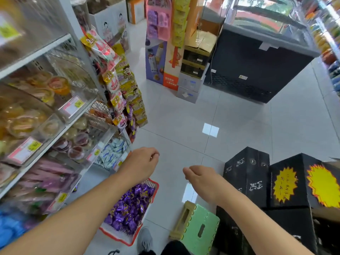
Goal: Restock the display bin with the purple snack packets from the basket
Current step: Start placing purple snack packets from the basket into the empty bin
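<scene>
Both hands are empty. The left hand (142, 163) hangs with fingers loosely curled above the far end of the red basket (117, 236); the right hand (199, 178) is likewise relaxed over bare floor, well apart from it. The purple snack packets (128, 205) fill the basket, which stands on the floor beside the shelf unit (55, 115), probably to keep reach short. Which display bin is to be filled cannot be told.
</scene>
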Available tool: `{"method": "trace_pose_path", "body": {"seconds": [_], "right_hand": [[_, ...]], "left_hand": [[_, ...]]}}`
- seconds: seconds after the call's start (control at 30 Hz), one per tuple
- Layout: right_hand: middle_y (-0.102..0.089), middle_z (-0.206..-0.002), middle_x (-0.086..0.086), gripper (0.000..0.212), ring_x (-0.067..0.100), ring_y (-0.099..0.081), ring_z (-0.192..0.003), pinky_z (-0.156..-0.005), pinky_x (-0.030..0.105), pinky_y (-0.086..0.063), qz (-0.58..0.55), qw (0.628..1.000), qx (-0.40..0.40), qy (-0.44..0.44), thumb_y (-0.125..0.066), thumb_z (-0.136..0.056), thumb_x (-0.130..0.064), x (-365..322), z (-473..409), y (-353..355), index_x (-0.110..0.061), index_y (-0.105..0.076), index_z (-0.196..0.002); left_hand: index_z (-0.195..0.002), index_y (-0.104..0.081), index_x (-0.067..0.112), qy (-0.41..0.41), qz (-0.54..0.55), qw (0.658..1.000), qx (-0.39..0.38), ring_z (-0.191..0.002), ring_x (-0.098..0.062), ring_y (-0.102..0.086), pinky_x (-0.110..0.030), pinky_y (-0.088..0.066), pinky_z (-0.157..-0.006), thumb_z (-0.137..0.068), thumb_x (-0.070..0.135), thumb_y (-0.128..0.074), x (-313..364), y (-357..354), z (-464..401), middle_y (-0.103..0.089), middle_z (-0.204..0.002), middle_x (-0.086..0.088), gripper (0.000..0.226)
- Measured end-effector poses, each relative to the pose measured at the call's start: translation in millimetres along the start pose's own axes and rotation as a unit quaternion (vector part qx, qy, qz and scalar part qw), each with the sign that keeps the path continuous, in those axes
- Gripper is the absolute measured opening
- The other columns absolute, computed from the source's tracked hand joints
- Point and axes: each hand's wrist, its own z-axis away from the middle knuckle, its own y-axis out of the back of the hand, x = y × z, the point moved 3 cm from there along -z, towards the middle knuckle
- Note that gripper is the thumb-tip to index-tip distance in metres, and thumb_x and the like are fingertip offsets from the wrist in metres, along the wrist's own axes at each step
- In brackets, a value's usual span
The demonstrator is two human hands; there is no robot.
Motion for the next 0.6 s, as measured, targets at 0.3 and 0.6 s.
{"method": "trace_pose_path", "body": {"seconds": [0.3, 0.6], "right_hand": [[-0.071, -0.111, 0.002, 0.058, 0.023, -0.065, -0.105, -0.101, 0.045, -0.051, 0.092, 0.991, -0.067, 0.063, -0.030, -0.107, -0.057, -95, -93, 25, -0.014, -0.067, -0.113], [-0.071, -0.094, 0.005, 0.055, 0.027, -0.065, -0.093, -0.089, 0.042, -0.052, 0.240, 0.924, -0.208, 0.212, -0.038, -0.101, -0.059, -178, -238, -44, -0.011, -0.064, -0.093]], "left_hand": [[-0.115, -0.068, 0.028, 0.072, 0.073, 0.993, 0.054, -0.096, -0.010, -0.061, -0.037, -0.055, -0.088, -0.105, 0.035, -0.043, -59, 37, -33, -0.065, -0.108, 0.008, 0.028], [-0.118, -0.068, 0.034, 0.221, 0.205, 0.947, 0.107, -0.087, 0.002, -0.060, -0.010, -0.042, -0.073, -0.096, 0.028, -0.054, -117, 15, -4, -0.065, -0.101, 0.015, 0.027]]}}
